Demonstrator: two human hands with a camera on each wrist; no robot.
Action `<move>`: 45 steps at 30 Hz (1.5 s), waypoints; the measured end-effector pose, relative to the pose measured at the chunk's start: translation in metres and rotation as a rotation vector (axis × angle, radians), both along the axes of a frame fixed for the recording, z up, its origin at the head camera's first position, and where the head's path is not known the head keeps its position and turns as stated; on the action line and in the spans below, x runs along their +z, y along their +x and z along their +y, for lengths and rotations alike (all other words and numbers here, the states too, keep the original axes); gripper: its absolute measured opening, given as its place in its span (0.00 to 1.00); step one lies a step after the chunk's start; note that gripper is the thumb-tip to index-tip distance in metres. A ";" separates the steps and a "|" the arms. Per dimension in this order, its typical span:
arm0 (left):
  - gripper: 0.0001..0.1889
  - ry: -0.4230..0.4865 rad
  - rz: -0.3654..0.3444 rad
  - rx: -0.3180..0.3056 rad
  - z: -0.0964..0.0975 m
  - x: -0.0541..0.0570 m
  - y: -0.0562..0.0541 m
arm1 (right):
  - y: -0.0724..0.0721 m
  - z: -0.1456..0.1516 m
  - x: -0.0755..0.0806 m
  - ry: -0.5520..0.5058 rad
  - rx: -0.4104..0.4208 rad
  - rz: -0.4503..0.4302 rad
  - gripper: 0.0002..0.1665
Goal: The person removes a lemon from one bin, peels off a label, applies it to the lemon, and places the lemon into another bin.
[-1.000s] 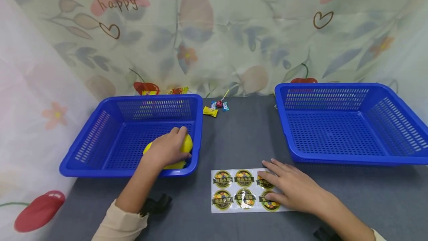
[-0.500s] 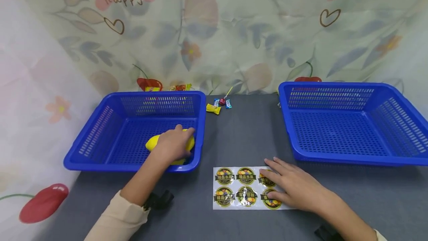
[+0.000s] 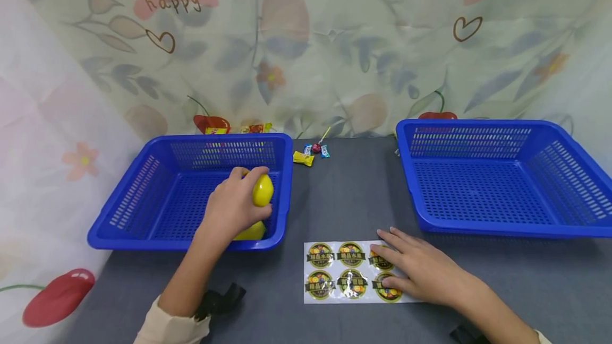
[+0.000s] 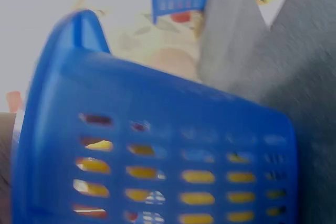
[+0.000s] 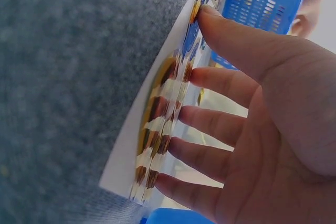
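Note:
Over the near right corner of the left blue basket (image 3: 188,244), my left hand (image 3: 231,199) grips a yellow lemon (image 3: 263,191). Below it in that basket lies another yellow thing (image 3: 252,231), partly covered by the hand. In the left wrist view the slotted basket wall (image 4: 173,108) hides the hand, and yellow shows through the slots. My right hand (image 3: 425,269) rests on a white sheet of round fruit stickers (image 3: 336,278), its fingers spread and covering the right end. The right wrist view shows fingertips and thumb on the sticker sheet (image 5: 118,169).
A second blue basket (image 3: 502,227) stands at the right. Between the baskets, at the back, lie a yellow-wrapped candy (image 3: 303,158), a red lollipop (image 3: 316,148) and small blue packets (image 3: 325,151). More colourful wrappers (image 3: 258,128) show behind the left basket. A patterned curtain closes off the back.
My left hand has taken hold of the lemon and raised it from the basket floor, uncovering more of the yellow thing below. The right hand stays on the sticker sheet.

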State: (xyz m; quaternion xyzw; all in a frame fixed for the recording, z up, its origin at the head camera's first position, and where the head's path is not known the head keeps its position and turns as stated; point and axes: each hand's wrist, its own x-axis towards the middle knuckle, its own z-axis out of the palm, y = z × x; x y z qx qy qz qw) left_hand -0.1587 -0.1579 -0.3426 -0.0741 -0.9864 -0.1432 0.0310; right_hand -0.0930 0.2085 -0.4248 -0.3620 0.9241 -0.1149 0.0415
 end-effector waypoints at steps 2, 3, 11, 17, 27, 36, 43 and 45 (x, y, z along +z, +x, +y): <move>0.39 0.039 0.051 -0.001 0.003 0.003 0.004 | 0.000 0.000 0.000 -0.001 0.001 0.003 0.37; 0.39 0.058 0.073 -0.002 0.005 0.005 0.006 | 0.000 0.000 0.000 -0.001 0.002 0.004 0.37; 0.39 0.170 0.164 -0.070 0.024 0.017 0.017 | 0.001 0.000 0.002 0.005 -0.008 -0.010 0.38; 0.39 0.218 0.221 -0.178 0.042 0.015 0.021 | 0.001 0.000 0.002 0.000 0.000 -0.011 0.38; 0.38 0.187 0.157 -0.292 0.084 0.000 0.028 | 0.001 -0.001 0.002 0.004 -0.009 -0.014 0.37; 0.37 0.143 0.045 -0.310 0.109 -0.029 0.020 | 0.000 -0.001 0.002 0.016 -0.016 -0.028 0.37; 0.37 0.131 -0.027 -0.297 0.117 -0.048 0.007 | 0.000 -0.001 0.001 0.017 -0.012 -0.018 0.37; 0.37 0.129 -0.038 -0.294 0.119 -0.051 0.004 | 0.000 -0.001 0.001 0.015 -0.011 -0.014 0.37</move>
